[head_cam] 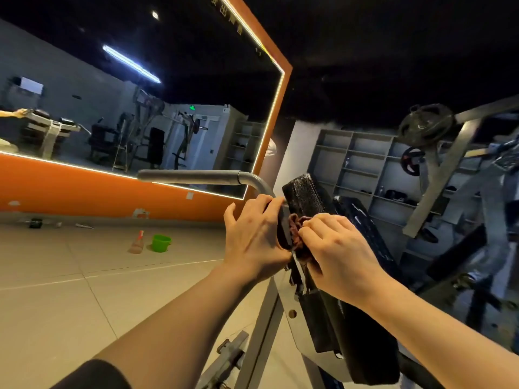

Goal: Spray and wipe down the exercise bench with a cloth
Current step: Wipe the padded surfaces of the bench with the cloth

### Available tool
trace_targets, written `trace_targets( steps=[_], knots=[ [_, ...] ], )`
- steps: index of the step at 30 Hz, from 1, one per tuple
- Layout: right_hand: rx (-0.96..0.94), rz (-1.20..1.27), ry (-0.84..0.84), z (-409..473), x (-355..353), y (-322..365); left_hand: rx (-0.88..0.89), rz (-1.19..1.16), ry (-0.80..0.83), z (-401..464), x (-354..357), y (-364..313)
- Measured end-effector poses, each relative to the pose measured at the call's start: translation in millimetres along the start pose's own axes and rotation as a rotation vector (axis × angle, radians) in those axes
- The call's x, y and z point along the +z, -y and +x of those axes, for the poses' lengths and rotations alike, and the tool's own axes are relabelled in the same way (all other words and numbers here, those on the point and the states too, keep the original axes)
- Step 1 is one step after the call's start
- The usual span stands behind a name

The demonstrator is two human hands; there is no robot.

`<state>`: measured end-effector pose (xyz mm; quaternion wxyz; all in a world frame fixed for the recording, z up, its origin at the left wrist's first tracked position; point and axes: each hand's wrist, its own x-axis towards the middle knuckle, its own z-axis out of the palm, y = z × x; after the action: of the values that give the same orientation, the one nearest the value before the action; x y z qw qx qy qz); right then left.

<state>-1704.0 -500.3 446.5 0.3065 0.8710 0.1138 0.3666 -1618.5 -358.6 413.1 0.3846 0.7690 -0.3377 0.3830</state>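
The right hand [337,256] pinches a dark red cloth [299,234] against the edge of the black bench pad [306,196], the left hand [252,234] curls round that edge beside it, and open floor [70,276] lies far left, with a spray bottle [137,244] and green bucket [161,242].

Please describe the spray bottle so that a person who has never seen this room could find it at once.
Look at the long orange wall under the big mirror, then at the tiled floor before it. Two small things stand there side by side: the spray bottle is left of the green bucket. It is pale and see-through with a red top.
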Motion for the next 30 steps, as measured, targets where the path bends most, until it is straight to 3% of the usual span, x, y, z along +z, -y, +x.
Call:
trace_targets(
  steps=[3, 6, 9, 11, 13, 15, 16, 18, 20, 26, 30],
  knots=[
    [0.008, 0.023, -0.074, -3.9, -8.2, -3.9, -0.02, -0.014, -0.004, -1.4, -1.2, 1.5],
    [0.103, 0.106, -0.335, 30.9, -25.2, -6.7, -0.022, -0.015, 0.01, -2.0, -3.7, 1.6],
    [0.134, -0.049, -0.531, 82.9, -39.5, -12.9, -0.015, 0.044, 0.041, -2.7, -6.0, 3.2],
    [0.135, -0.184, -0.442, 106.0, -37.6, -16.6, 0.002, 0.044, 0.019, -3.8, -5.7, 4.7],
    [0.086, -0.221, -0.138, 111.0, -23.3, -17.5, 0.012, 0.023, -0.009, -5.3, -5.0, 6.3],
    [0.095, -0.133, 0.119, 99.0, -11.2, -15.6, 0.015, 0.004, -0.016, -5.5, -4.8, 6.9],
    [0.099, -0.069, 0.163, 93.1, -9.4, -15.3, 0.02, 0.001, -0.019, -4.9, -4.6, 7.2],
    [0.056, 0.004, 0.146, 83.5, -10.7, -15.6, 0.018, 0.008, -0.006, -3.7, -4.3, 7.4],
    [-0.017, -0.081, 0.151, 69.9, -12.5, -15.8, 0.02, 0.013, 0.02, -1.5, -3.9, 7.3],
    [-0.046, -0.073, 0.088, 4.5, -20.3, 0.0, 0.02, 0.012, 0.037, 2.7, -0.5, 7.6],
    [0.128, -0.009, -0.289, 43.5, -34.4, -6.6, 0.024, -0.019, 0.015, 3.7, 1.3, 6.7]
  ],
)
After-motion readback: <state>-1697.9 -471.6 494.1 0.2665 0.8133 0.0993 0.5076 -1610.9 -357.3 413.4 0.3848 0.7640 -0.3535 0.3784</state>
